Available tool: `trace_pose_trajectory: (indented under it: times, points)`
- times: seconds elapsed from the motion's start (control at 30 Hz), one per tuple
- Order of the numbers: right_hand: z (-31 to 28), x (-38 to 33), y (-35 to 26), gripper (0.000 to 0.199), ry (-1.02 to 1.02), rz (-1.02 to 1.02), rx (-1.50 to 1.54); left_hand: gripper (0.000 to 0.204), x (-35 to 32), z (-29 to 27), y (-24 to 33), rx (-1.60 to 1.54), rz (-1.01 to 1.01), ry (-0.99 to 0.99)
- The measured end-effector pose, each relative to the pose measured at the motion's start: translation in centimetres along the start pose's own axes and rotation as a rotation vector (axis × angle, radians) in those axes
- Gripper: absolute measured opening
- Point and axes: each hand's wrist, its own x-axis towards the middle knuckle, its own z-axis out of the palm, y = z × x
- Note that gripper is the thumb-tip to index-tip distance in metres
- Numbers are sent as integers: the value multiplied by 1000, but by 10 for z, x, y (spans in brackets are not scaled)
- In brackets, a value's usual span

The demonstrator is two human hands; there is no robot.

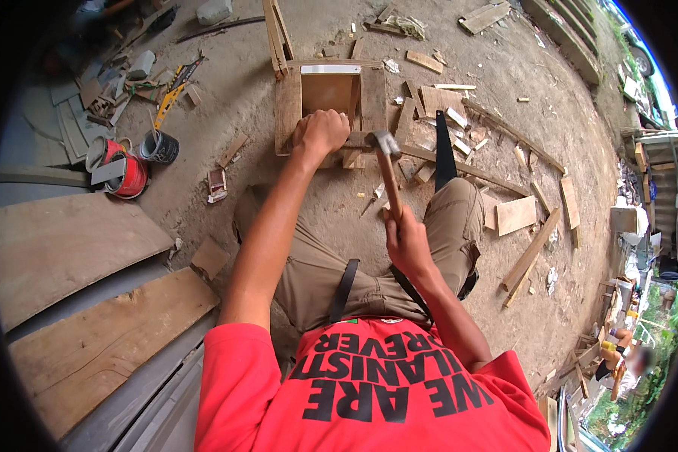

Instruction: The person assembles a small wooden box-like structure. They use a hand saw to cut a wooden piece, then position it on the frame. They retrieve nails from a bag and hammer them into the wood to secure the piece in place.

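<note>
At 6 o'clock, closest in, sits the person's red shirt [369,392], with khaki trousers [324,271] stretching up from it over the dirt floor [339,196]. Just above centre-right of the shirt, the right hand [408,242] has its grip clamped round the wooden handle of a hammer [389,169], whose metal head sits up toward 12 o'clock, just above the near edge of a small wooden box [330,105]. The left hand [320,132] lies at about 12 o'clock from the knees, its grip closed over the near rim of that box, fingers curled on the wood. The box is open on top and rests on the floor straight ahead, with a pale strip across its far side.

At 9 o'clock two broad wooden planks [75,301] lie side by side. Further out, toward 10 o'clock, stand a red tin [128,177] and a dark tin [160,147], close together. At 1 o'clock a dark handsaw blade [444,154] lies beside the right knee, among scattered wood offcuts [516,215] that spread out to 3 o'clock. At 11 o'clock, far off, a yellow-and-black tool [175,87] lies on the floor.
</note>
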Motion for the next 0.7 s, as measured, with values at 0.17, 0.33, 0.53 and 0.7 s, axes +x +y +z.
trace_pose_trajectory:
  times: [0.17, 0.33, 0.53, 0.7]
  points:
    - [-39, 12, -79, 9, 169, -93, 149, 50, -12, -15, -1, 40, -50, -46]
    - [-11, 8, -29, 9, 173, -202, 42, 50, -5, -2, 0, 39, -32, -20]
    - [-21, -4, -39, 12, 43, 18, 52, 51, -6, -2, -3, -37, -19, -1]
    - [-1, 5, 2, 13, 5, -99, -57, 51, 0, 1, -1, -17, -19, -9]
